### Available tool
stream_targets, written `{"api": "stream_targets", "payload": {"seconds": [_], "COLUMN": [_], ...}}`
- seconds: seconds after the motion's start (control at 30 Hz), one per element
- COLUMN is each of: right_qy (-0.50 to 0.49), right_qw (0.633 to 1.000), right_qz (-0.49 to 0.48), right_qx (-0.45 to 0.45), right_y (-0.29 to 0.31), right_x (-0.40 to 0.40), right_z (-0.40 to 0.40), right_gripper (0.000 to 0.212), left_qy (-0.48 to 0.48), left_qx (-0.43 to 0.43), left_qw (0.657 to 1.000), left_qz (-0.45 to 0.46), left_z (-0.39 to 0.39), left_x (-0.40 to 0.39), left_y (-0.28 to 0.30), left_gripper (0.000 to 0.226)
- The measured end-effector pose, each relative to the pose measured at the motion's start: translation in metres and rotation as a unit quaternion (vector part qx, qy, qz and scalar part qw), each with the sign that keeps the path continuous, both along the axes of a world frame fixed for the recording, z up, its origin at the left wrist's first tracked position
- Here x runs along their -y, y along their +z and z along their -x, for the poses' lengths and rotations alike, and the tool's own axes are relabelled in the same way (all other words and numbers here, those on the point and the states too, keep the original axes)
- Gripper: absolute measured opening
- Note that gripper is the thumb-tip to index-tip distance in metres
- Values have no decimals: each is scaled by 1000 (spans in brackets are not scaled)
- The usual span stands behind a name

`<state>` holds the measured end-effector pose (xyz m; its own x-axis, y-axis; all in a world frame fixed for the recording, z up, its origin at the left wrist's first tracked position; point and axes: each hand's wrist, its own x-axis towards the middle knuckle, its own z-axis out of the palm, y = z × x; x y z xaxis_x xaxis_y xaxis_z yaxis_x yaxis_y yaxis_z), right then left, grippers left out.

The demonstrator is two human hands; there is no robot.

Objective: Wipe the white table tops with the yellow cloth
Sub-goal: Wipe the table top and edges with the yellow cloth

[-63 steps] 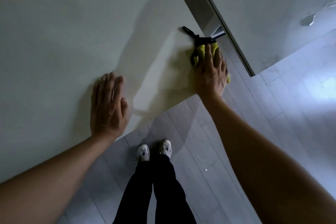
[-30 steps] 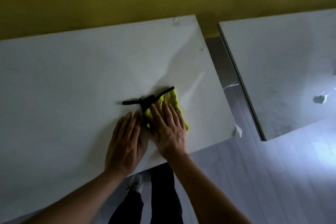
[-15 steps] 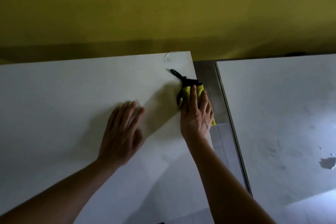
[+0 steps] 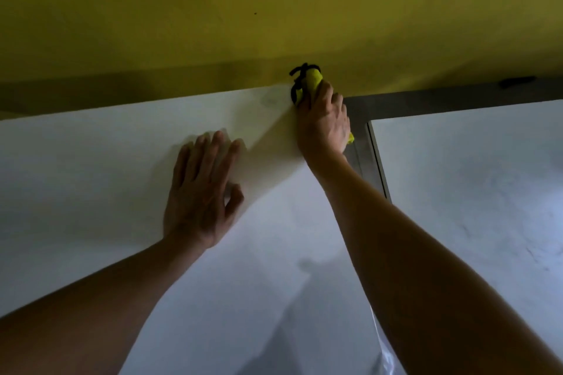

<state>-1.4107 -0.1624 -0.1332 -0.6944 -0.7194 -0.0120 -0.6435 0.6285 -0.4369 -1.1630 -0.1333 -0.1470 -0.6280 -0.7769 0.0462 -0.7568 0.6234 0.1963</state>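
Two bare forearms enter from the lower edge of the view, each uncovered from the frame border to the wrist; no sleeve, cuff, glove, watch, band or ring shows on either. The left hand point(image 4: 202, 192) presents its back to the camera, with four fingers and the thumb visible and the knuckles faintly outlined. The right hand point(image 4: 324, 122) also shows its back, with tendon ridges running toward the knuckles. The dim light leaves the nails and finer surface detail too unclear to describe.
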Motion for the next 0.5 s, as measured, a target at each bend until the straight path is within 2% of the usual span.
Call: {"api": "stream_targets", "payload": {"seconds": [0.3, 0.5], "right_qy": [-42, -40], "right_qw": [996, 998], "right_qz": [-8, -2], "right_qx": [75, 54], "right_y": [5, 0], "right_x": [-9, -58], "right_z": [0, -14], "right_gripper": [47, 44], "left_qy": [-3, -13], "left_qx": [6, 14], "left_qw": [1000, 1000], "left_qz": [-4, 2], "left_z": [-1, -6], "left_x": [2, -12], "left_y": [4, 5], "left_gripper": [73, 71]}}
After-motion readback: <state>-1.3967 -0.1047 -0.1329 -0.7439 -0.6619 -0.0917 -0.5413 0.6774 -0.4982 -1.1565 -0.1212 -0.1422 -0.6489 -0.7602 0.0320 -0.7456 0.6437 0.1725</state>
